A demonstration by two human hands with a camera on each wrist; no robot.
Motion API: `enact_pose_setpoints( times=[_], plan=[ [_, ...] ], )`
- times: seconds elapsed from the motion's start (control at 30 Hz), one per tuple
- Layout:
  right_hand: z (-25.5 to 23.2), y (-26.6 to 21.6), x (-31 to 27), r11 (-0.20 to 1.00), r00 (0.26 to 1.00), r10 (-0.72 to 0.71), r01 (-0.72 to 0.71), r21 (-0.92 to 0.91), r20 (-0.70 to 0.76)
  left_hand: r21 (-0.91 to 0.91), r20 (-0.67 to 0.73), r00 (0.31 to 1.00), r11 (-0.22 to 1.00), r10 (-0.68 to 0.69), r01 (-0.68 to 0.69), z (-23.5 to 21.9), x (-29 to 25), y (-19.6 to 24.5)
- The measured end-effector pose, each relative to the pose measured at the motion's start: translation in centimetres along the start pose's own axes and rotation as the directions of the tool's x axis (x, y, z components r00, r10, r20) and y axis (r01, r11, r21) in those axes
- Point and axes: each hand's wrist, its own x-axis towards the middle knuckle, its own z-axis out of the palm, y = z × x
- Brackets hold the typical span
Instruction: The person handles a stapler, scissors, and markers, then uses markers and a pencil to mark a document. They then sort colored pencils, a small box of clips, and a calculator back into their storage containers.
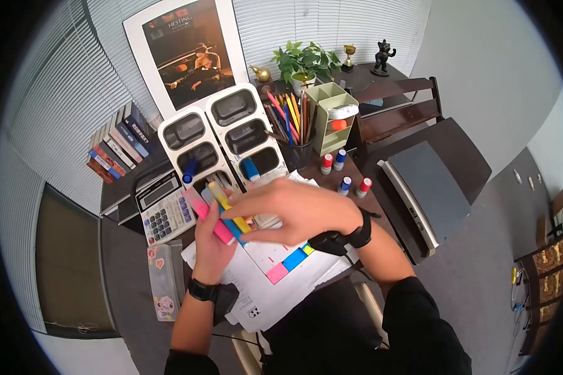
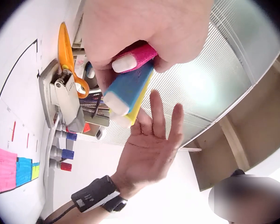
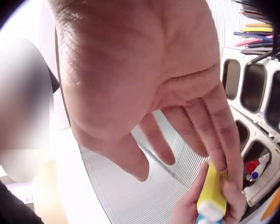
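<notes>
My left hand grips three highlighters together: a pink one, a blue one and a yellow one. Their white ends stick out from the fist in the left wrist view. My right hand is just beside them with fingers extended, and nothing is gripped in its palm; in the right wrist view its fingertips overlap the yellow highlighter. Below both hands lies a printed sheet with a row of pink, blue and yellow coloured blocks.
A white compartment organizer stands behind the hands, beside a calculator. A pencil cup, a green holder and several small red- and blue-capped bottles are to the right. Orange scissors and a stapler lie by the paper.
</notes>
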Motion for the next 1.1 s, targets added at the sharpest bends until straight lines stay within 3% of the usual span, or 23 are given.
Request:
enact_pose_setpoints(
  times=[0.03,0.07,0.13,0.2,0.27,0.33,0.43,0.53,0.63,0.83,0.9,1.0,1.07,1.1],
  plan=[
    [-0.6,0.5,-0.3,0.997,0.991,0.066,-0.060,0.056,-0.117,0.083,0.019,1.000,0.996,-0.017,0.015,0.0,-0.1,0.0],
    [-0.7,1.6,-0.4,0.994,0.950,-0.009,0.043,0.104,-0.311,0.163,0.035,0.999,0.986,-0.036,0.030,0.0,-0.2,-0.1],
    [-1.0,3.0,-1.1,0.989,0.910,0.140,-0.111,0.096,-0.389,0.194,0.047,0.997,0.980,-0.057,0.047,0.6,-0.5,-0.1],
    [-0.5,2.9,-1.3,0.956,0.885,0.272,-0.202,0.214,-0.378,0.293,0.168,0.977,0.953,-0.129,0.075,1.0,-1.0,0.1],
    [0.5,3.6,-1.0,0.956,0.888,0.276,-0.213,0.202,-0.367,0.345,0.159,0.980,0.937,-0.116,0.055,1.9,-1.4,-0.1],
    [1.4,4.5,-0.8,0.875,0.904,0.363,-0.246,0.418,-0.228,0.216,0.238,0.950,0.965,-0.201,0.150,1.9,-1.8,0.0],
    [2.9,5.5,-1.0,0.778,0.908,0.357,-0.159,0.608,-0.219,0.255,0.250,0.938,0.951,-0.238,0.173,1.3,-1.7,0.4],
    [1.7,4.5,-0.9,0.823,0.919,0.356,-0.224,0.523,-0.168,0.253,0.259,0.935,0.952,-0.240,0.174,1.2,-1.8,0.2],
    [2.4,4.9,-0.8,0.802,0.914,0.358,-0.196,0.564,-0.192,0.165,0.263,0.927,0.959,-0.269,0.231,0.7,-1.7,0.0],
    [2.0,5.0,-0.9,0.772,0.906,0.389,-0.223,0.595,-0.166,0.170,0.302,0.897,0.944,-0.322,0.282,0.0,-1.4,0.1],
    [2.2,5.5,-0.7,0.666,0.885,0.401,-0.104,0.739,-0.238,0.188,0.292,0.905,0.946,-0.310,0.263,0.9,-1.5,0.8],
    [0.1,4.9,-1.3,0.650,0.804,0.494,-0.089,0.755,-0.332,0.144,0.191,0.933,0.949,-0.304,0.279,1.2,-1.4,0.9],
    [-0.7,5.4,-1.9,0.647,0.685,0.497,0.116,0.754,-0.532,0.122,0.135,0.954,0.960,-0.266,0.251,0.3,-1.0,0.5],
    [-1.1,5.8,-2.0,0.719,0.614,0.475,0.143,0.680,-0.631,0.141,0.114,0.960,0.961,-0.256,0.239,0.3,-0.7,0.6]
  ],
)
